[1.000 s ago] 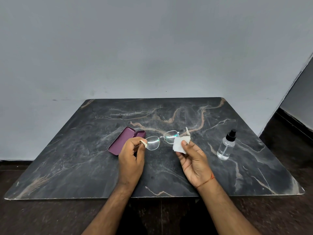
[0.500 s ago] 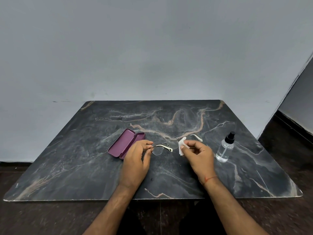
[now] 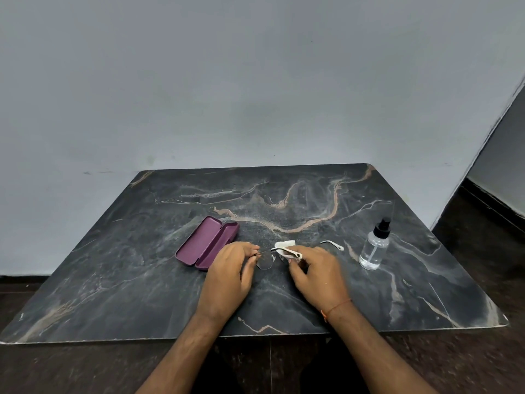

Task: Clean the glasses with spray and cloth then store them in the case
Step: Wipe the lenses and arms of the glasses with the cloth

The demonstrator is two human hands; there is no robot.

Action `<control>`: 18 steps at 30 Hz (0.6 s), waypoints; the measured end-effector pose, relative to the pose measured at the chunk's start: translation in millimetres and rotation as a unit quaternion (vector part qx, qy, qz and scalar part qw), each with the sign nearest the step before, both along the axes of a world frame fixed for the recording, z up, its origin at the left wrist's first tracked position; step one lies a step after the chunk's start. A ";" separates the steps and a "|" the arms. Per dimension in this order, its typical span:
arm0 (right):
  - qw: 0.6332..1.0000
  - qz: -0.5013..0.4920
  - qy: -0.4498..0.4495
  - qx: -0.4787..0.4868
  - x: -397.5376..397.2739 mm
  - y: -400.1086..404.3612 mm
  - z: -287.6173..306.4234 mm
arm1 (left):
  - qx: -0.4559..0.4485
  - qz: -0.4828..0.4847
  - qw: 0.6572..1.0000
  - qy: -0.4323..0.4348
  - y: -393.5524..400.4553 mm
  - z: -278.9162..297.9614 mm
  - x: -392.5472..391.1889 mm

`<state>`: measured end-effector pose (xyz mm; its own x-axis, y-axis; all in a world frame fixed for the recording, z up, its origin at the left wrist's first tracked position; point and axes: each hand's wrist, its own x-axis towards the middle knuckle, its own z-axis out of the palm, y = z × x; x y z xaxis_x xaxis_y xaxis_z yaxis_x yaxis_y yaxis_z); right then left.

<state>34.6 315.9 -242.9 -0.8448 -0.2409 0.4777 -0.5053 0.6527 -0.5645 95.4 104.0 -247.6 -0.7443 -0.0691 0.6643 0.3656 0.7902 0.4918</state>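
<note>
Thin-framed glasses (image 3: pixel 265 260) with clear lenses and white temple tips are low over the dark marble table (image 3: pixel 142 280), between my hands. My left hand (image 3: pixel 231 275) pinches the frame's left end. My right hand (image 3: pixel 316 275) holds a small white cloth (image 3: pixel 284 245) against the right lens, which it mostly hides. One white temple tip (image 3: pixel 333 245) sticks out to the right. The purple case (image 3: pixel 207 243) lies open just left of my left hand. The clear spray bottle (image 3: pixel 375 245) with a black nozzle stands upright to the right.
The table's back edge meets a plain grey wall (image 3: pixel 255 95). A dark floor (image 3: pixel 483 237) lies to the right and in front of the table.
The glasses tipped from facing me to lying nearly flat and came lower toward the table. My right hand turned over and now covers the right lens with the cloth.
</note>
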 end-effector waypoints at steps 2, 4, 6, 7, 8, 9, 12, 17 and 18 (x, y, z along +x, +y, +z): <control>1.000 -0.013 0.005 -0.003 0.2 -0.7 -0.3 | 0.004 -0.001 1.000 -0.002 -0.4 0.3 0.6; 0.999 -0.032 0.007 -0.011 -0.7 -1.7 -2.5 | 0.004 -0.001 1.000 -0.003 -0.1 -0.2 0.6; 0.999 -0.041 0.005 -0.007 -1.8 -2.5 -3.9 | 0.001 0.000 1.000 -0.002 0.3 -0.3 -0.1; 0.999 -0.038 -0.004 -0.002 -2.1 -2.6 -4.3 | -0.003 -0.001 1.000 0.000 0.3 -0.4 -0.3; 0.999 -0.032 -0.018 0.003 -2.3 -2.2 -4.9 | -0.007 -0.003 1.000 0.001 0.4 -0.6 -0.5; 0.999 -0.026 -0.033 0.005 -2.4 -1.2 -5.2 | -0.010 -0.004 1.000 0.002 0.3 -1.0 -0.4; 0.998 -0.004 -0.064 -0.012 -1.4 0.5 -2.6 | -0.015 -0.006 1.000 0.013 -0.6 -2.2 -0.7; 0.996 -0.008 -0.066 -0.061 0.1 -0.9 -1.3 | -0.005 -0.019 0.999 0.031 0.0 -2.8 -1.0; 0.996 -0.021 -0.062 -0.055 -0.9 -1.3 -2.4 | -0.007 -0.023 0.999 0.033 0.0 -3.1 -1.0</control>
